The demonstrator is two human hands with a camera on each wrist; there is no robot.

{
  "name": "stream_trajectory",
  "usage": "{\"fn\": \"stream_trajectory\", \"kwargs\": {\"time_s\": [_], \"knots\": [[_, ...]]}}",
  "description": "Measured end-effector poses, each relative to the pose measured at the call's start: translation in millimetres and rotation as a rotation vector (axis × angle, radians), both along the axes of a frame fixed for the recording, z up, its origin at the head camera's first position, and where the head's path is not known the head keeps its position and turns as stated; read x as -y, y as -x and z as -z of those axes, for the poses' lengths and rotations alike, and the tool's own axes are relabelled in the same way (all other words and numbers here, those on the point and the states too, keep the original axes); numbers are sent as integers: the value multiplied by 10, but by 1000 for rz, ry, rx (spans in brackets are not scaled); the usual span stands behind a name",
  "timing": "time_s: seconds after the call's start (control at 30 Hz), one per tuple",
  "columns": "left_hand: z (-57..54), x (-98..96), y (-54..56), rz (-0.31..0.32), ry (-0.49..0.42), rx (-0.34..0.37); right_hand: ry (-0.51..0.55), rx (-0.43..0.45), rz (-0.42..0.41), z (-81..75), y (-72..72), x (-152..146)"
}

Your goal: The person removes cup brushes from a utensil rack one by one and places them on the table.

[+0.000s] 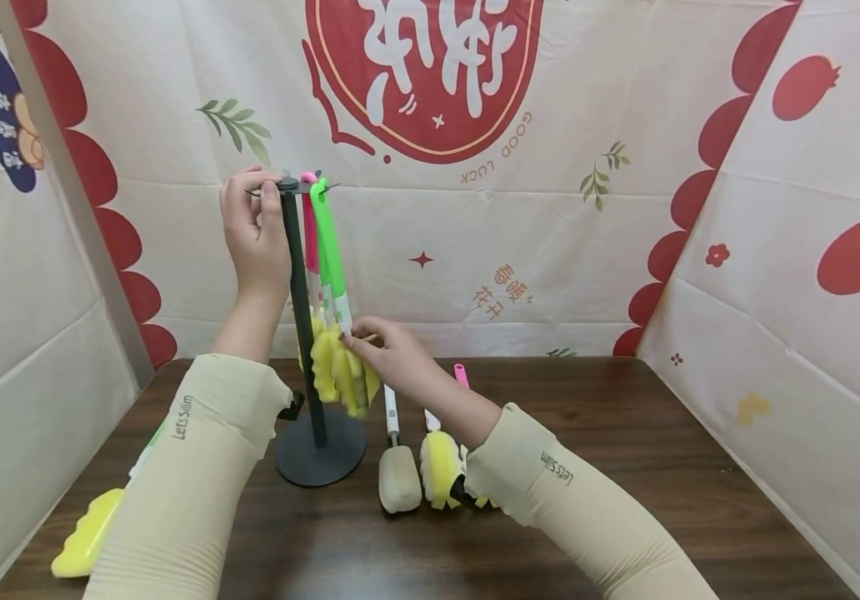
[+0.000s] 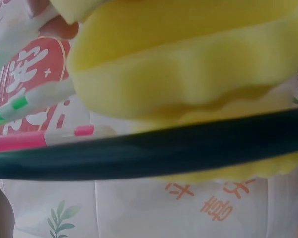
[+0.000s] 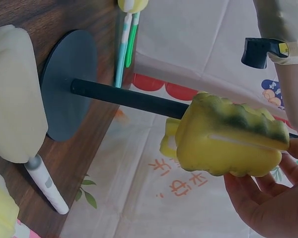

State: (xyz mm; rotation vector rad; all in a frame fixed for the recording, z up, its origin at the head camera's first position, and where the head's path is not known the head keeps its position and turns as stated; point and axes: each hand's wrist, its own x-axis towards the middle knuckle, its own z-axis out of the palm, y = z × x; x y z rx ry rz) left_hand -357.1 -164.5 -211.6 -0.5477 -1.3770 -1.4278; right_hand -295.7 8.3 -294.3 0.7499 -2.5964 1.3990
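A black stand (image 1: 299, 308) with a round base and hooks at its top rises on the left half of the table. My left hand (image 1: 256, 229) grips its top, fingers curled at the hooks. Several sponge cup brushes hang there, among them a pink-handled brush (image 1: 312, 233) and a green-handled brush (image 1: 331, 250). With thumb and fingers, my right hand (image 1: 388, 346) pinches the green-handled brush where its white neck meets the yellow sponge. In the right wrist view that sponge head (image 3: 233, 139) shows dark staining along one side. The left wrist view shows yellow sponges (image 2: 188, 64) close behind the stand's pole (image 2: 139, 151).
Right of the stand's base (image 1: 321, 467) lie a beige-headed brush (image 1: 400, 479) and a yellow-headed brush (image 1: 441, 471), partly behind my right forearm. Another yellow sponge brush (image 1: 88, 533) lies at the table's left, partly under my left sleeve. Printed cloth walls enclose the wooden table (image 1: 610, 483).
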Motion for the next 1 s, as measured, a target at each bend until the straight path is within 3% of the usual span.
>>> {"fn": "stream_trajectory", "kwargs": {"time_s": [0.23, 0.37, 0.5, 0.57, 0.67, 0.83, 1.0], "knots": [[-35, -7, -53, -3, -19, 53, 10, 10, -7, -16, -28, -4], [-106, -48, -209, 64, -89, 106, 7, 12, -1, -48, -51, -18], [-149, -130, -378, 98, -117, 60, -4, -4, 5, -76, -63, -35], [-147, -159, -400, 95, -119, 29, -8, -12, 5, -83, -62, -43], [-117, -164, -311, 80, -117, 10, -20, -20, 8, -96, -70, -56], [-41, -131, -98, 56, -108, 83, -28, -14, 8, -108, -80, -89], [-16, -126, -39, 14, -49, 72, -10, -14, 3, -109, -74, -134]]}}
